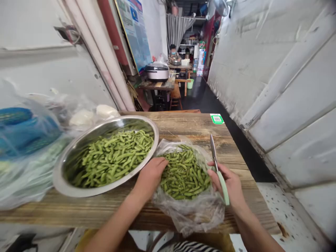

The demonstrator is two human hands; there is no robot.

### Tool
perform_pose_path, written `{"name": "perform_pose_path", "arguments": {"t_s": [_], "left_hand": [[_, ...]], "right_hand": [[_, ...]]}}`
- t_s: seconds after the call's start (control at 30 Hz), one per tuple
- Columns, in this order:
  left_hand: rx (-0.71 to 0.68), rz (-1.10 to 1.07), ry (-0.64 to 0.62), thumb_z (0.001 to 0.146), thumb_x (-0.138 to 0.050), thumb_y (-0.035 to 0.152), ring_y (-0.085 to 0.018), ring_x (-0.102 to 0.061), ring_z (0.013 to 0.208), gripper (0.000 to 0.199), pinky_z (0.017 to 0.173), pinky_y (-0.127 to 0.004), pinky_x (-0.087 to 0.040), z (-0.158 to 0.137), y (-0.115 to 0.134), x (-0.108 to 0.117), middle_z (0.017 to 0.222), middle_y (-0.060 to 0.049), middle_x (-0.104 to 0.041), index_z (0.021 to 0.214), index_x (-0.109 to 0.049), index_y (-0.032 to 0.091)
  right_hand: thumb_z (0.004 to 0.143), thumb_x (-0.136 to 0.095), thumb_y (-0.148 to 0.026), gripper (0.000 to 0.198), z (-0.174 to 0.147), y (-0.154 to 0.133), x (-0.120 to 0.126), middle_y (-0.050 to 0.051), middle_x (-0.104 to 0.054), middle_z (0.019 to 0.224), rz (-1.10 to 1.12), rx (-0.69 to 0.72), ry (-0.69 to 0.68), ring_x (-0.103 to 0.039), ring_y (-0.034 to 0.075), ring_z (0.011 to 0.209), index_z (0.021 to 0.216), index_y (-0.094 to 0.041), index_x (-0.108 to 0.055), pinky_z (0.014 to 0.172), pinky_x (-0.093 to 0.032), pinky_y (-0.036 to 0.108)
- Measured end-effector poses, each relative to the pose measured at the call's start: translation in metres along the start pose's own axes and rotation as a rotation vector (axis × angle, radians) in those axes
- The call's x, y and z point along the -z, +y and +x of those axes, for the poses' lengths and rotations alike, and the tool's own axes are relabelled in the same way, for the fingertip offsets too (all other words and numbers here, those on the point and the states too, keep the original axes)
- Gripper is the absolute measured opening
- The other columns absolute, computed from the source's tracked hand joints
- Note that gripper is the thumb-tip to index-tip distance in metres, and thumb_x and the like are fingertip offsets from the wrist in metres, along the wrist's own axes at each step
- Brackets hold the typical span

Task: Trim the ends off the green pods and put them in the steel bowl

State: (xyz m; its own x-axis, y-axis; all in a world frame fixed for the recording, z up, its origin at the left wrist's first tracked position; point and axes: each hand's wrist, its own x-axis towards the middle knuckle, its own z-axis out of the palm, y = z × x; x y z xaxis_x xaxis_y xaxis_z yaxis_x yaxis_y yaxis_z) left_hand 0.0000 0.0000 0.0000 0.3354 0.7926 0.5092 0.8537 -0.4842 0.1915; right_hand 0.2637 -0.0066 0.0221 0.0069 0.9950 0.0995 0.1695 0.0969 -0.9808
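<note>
Probably light and firm, bagged pods (pixel 185 171) are best pinched mid-length. Scissors (pixel 222 185) are held in curled right fingers (pixel 225 170); what bent left fingers (pixel 162 162) hold cannot be told.

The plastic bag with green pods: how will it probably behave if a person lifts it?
The plastic bag is probably floppy, since its thin film lies crumpled. The green pods inside may shift or spill, because they lie loose and its mouth is open.
</note>
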Motion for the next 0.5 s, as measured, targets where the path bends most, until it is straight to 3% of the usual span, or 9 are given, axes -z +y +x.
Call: {"name": "perform_pose_path", "arguments": {"t_s": [0.13, 0.2, 0.27, 0.37, 0.5], "left_hand": [[0.0, 0.033, -0.219, 0.086, -0.045, 0.011, -0.022, -0.061, 0.089, 0.025, 0.079, -0.037, -0.052, 0.021, -0.009, -0.003, 0.094, -0.009, -0.068, 0.094, -0.067, 0.018], [0.029, -0.011, -0.217, 0.086, -0.048, 0.016, -0.023, -0.061, 0.087, 0.02, 0.079, -0.038, -0.051, 0.022, -0.007, -0.002, 0.091, -0.008, -0.069, 0.091, -0.068, 0.019], [0.116, -0.126, -0.135, 0.085, -0.052, 0.021, -0.022, -0.063, 0.086, 0.018, 0.079, -0.038, -0.051, 0.02, 0.001, -0.001, 0.09, -0.008, -0.07, 0.09, -0.069, 0.019], [0.4, -0.463, -0.008, 0.081, -0.059, 0.029, -0.02, -0.065, 0.074, 0.016, 0.07, -0.034, -0.053, 0.01, 0.022, 0.001, 0.082, -0.006, -0.072, 0.087, -0.07, 0.02], [0.807, -0.936, -0.078, 0.074, -0.064, 0.038, -0.014, -0.054, 0.045, 0.027, 0.044, -0.025, -0.043, -0.003, 0.055, 0.006, 0.051, 0.0, -0.062, 0.087, -0.07, 0.015]], "right_hand": [[0.076, -0.067, -0.042, 0.037, -0.006, 0.006, -0.002, -0.006, -0.044, 0.048, 0.035, -0.041, -0.058, -0.039, 0.008, 0.038, 0.1, -0.014, -0.062, 0.038, -0.033, 0.02], [0.075, -0.068, -0.043, 0.039, -0.011, 0.008, -0.006, -0.006, -0.045, 0.049, 0.019, -0.072, -0.143, -0.039, 0.009, 0.039, 0.101, -0.015, -0.062, 0.038, -0.034, 0.02], [0.078, -0.065, -0.045, 0.042, -0.015, 0.007, -0.009, -0.006, -0.047, 0.051, -0.006, -0.119, -0.273, -0.042, 0.009, 0.04, 0.108, -0.015, -0.061, 0.039, -0.035, 0.02], [0.083, -0.059, -0.048, 0.044, -0.021, 0.0, -0.009, -0.002, -0.055, 0.06, -0.109, -0.103, -0.419, -0.051, 0.013, 0.05, 0.115, -0.018, -0.059, 0.048, -0.042, 0.022], [0.084, -0.058, -0.046, 0.047, -0.03, -0.019, -0.003, 0.004, -0.064, 0.084, -0.328, 0.05, -0.54, -0.058, 0.017, 0.072, 0.121, -0.019, -0.055, 0.067, -0.045, 0.025]]}}
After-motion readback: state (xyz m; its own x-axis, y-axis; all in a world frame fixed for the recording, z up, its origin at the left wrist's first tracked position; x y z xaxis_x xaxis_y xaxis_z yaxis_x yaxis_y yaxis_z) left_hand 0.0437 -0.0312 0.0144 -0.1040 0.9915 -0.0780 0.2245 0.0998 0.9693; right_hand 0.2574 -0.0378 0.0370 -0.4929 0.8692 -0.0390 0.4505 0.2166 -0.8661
